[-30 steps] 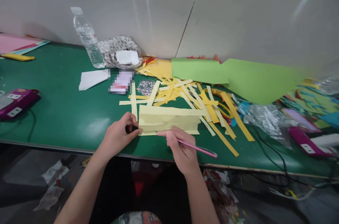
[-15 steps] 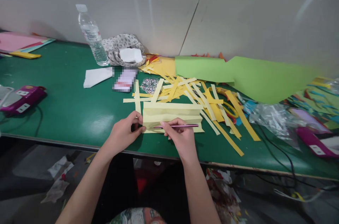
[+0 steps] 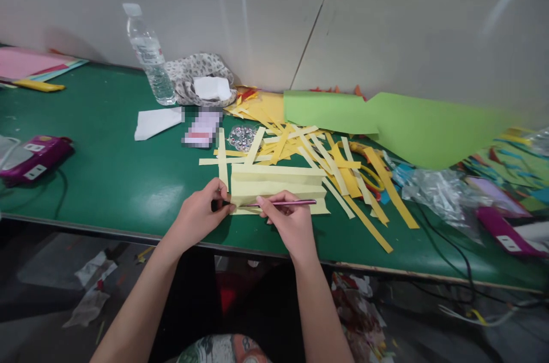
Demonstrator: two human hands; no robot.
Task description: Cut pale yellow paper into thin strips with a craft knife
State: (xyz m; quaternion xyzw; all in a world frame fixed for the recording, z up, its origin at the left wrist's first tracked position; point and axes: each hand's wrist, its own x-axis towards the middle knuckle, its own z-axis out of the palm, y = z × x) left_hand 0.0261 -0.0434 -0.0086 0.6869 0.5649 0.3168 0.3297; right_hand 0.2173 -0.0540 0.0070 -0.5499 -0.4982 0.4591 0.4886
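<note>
A pale yellow sheet of paper [image 3: 277,184] with lengthwise pleats lies near the front edge of the green table. At its lower left corner, my left hand [image 3: 201,211] is closed, pinching the edge between thumb and fingers. A slim, shiny pink pen-like stick [image 3: 300,202] lies nearly level in my right hand [image 3: 288,217], whose fingers are closed around it. Its thin left end points along the lower fold towards my left fingertips. Whether that end touches the paper, I cannot tell.
Behind the sheet lie many yellow paper strips [image 3: 283,146], a clear case of beads [image 3: 242,138] and yellow-handled scissors [image 3: 372,177]. A water bottle [image 3: 150,60], a phone [image 3: 203,128] and green paper [image 3: 412,128] are farther back. Purple power strips [image 3: 36,158] sit at both sides.
My right hand has slid slightly left with the pink stick, along the lower fold. My left hand keeps its pinch on the corner. The view has shifted a little.
</note>
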